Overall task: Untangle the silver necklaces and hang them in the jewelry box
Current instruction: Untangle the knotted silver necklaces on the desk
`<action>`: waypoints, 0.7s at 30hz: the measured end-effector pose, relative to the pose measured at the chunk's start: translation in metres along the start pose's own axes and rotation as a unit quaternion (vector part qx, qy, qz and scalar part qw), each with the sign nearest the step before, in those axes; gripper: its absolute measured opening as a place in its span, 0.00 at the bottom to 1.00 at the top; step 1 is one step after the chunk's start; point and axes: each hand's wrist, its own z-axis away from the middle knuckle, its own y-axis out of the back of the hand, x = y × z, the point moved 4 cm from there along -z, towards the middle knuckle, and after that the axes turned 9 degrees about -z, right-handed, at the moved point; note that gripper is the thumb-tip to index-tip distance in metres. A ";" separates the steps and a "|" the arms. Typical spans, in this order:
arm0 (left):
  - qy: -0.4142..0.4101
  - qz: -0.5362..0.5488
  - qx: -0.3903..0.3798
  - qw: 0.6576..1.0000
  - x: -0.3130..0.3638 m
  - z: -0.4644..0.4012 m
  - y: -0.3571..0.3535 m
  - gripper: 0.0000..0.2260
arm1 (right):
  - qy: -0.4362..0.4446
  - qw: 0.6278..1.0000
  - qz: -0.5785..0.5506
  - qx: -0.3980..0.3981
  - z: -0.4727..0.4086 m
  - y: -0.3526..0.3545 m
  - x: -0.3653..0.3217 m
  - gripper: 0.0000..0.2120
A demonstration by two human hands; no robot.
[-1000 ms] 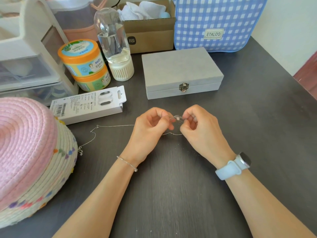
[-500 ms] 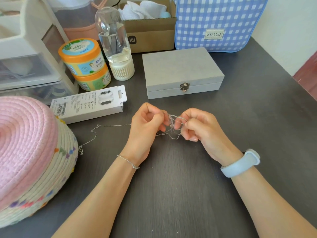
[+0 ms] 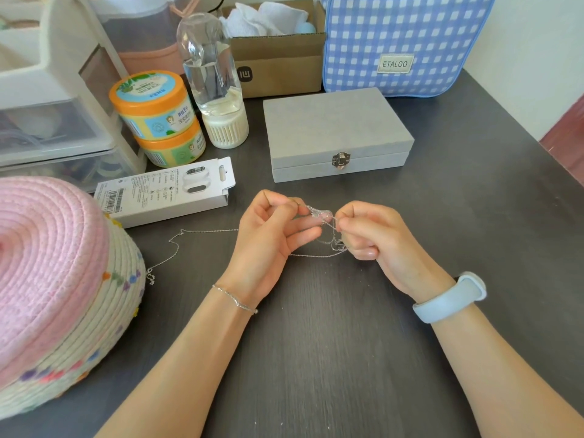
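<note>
Since a moment ago both hands have drawn slightly apart — left hand [image 3: 271, 235] and right hand [image 3: 369, 232] each pinch the tangled silver necklaces [image 3: 328, 229] above the bench [image 3: 347, 343] — jewelry box [image 3: 338, 134] closed behind.

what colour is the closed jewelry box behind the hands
Light grey, with a small metal clasp on its front; the jewelry box shows clearly in the head view.

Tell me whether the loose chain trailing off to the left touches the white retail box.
Apart. The head view shows bare dark table between the chain and the near edge of the white retail box.
</note>
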 end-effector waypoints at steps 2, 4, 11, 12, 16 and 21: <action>-0.009 -0.019 0.005 1.000 0.000 0.000 0.000 0.10 | 0.006 1.000 -0.015 0.016 0.000 0.002 -0.001 0.05; -0.047 -0.071 0.027 0.996 0.000 0.000 0.001 0.10 | 0.016 0.999 -0.022 0.028 0.000 0.004 -0.001 0.05; -0.060 -0.088 0.031 0.994 0.002 0.001 0.001 0.12 | 0.049 0.997 -0.025 0.051 0.001 0.006 -0.006 0.04; -0.045 -0.065 0.015 0.997 0.002 0.001 0.001 0.12 | 0.053 0.997 -0.018 0.054 0.001 0.006 -0.007 0.04; 0.011 0.014 -0.046 0.999 -0.001 0.000 -0.001 0.12 | 0.061 0.996 -0.013 0.060 0.002 0.007 -0.009 0.05; 0.027 0.029 -0.091 0.995 -0.002 -0.001 -0.003 0.04 | 0.061 0.997 0.007 0.054 0.002 0.003 -0.007 0.05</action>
